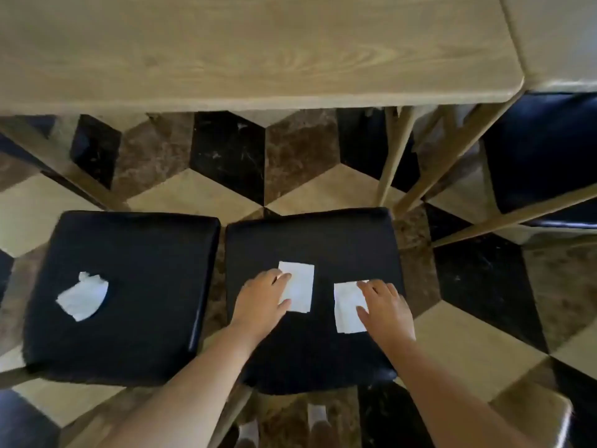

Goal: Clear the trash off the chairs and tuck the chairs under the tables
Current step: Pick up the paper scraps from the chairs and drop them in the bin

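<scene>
We're looking straight down at two black cushioned chairs, both pulled out from the wooden bench. On the right chair lie two flat white paper scraps, and we've got a hand on each. Our left hand lies over the near-left edge of the left scrap, fingers bent onto it and thumb at its lower edge. It looks like the start of a pinch, but we can't tell whether the paper is truly gripped. Our right hand covers the right side of the right scrap, fingers spread, thumb on the paper. Again, pressing or grasping, we can't say.

Over on the left chair a crumpled paper scrap sits untouched, well apart from both hands.

Now, the risks as we judge them. These scraps are thin and flat on a smooth seat, so fingers may slide them along rather than lift them, and one could skate off the front edge onto the patterned floor. Working both hands at once splits our attention too. And if we tuck the chairs in before fetching that crumpled piece, it goes under the bench with the seat.
</scene>
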Demonstrator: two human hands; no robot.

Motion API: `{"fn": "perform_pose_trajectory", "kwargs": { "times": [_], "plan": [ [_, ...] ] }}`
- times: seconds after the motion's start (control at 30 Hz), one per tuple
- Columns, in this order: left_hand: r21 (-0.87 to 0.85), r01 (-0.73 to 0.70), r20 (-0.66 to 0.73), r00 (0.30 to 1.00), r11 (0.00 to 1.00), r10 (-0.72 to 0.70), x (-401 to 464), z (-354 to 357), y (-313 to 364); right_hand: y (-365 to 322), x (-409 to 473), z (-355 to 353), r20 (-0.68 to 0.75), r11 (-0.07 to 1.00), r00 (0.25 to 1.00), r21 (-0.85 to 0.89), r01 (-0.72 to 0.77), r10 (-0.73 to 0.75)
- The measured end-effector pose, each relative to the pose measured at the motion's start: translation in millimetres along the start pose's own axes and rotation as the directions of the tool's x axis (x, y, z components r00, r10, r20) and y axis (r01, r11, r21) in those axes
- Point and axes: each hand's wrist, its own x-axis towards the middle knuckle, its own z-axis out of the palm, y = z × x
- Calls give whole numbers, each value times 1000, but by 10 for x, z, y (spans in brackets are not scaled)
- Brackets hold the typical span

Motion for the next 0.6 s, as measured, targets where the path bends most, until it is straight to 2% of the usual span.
{"fn": "perform_pose_trajectory", "kwargs": {
  "times": [0.1, 0.23, 0.33, 0.47, 0.6],
  "plan": [
    [58, -9, 33, 999, 998, 7, 346, 343, -25, 132, 234, 332, 20, 999, 999, 33, -26, 25],
    [110, -18, 86, 996, 994, 8, 589, 762, -63, 205, 356, 705, 58, 1000, 998, 22, 9, -10],
    [88, 18, 97, 995, 996, -26, 603, 943, -136, 235, 364, 854, 64, 1000, 998, -2, 24, -24],
    [41, 8, 20, 1000, 999, -9, 540, 1092, -199, 218, 313, 949, -8, 999, 999, -32, 32, -32],
    [53, -33, -106, 994, 998, 39, 595, 1087, -199, 241, 333, 1043, -123, 997, 990, 33, 75, -70]
  ]
}}
